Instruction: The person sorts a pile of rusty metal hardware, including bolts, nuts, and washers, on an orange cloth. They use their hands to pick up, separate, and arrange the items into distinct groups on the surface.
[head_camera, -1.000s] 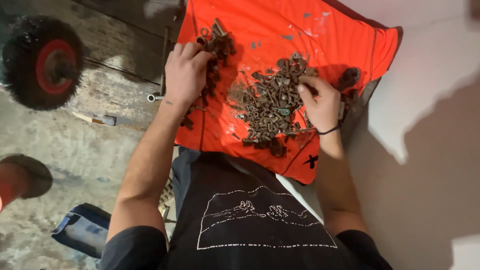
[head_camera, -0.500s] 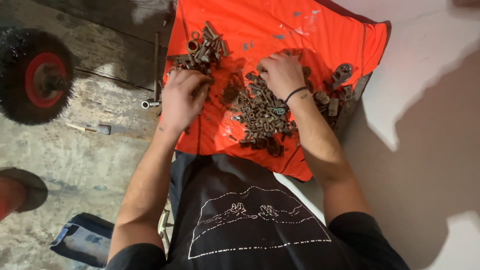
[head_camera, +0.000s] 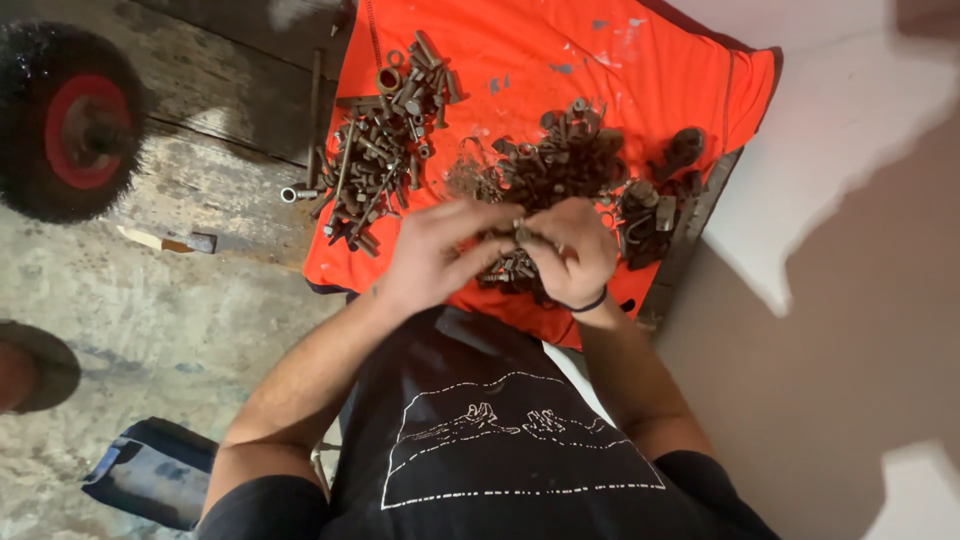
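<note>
Both hands left piles, met above orange cloth (head_camera: 640, 60) near edge. Left hand (head_camera: 440, 255) and right hand (head_camera: 575, 250) pinched small bolt (head_camera: 519, 232); its long axis too small to tell.

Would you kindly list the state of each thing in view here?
left hand: raised over the cloth, fingers pinching a small metal piece
right hand: grip closed on that same piece
orange cloth: spread flat, paint-flecked
rusty bolts: sorted into separate heaps
wire wheel: lying on floor
</note>
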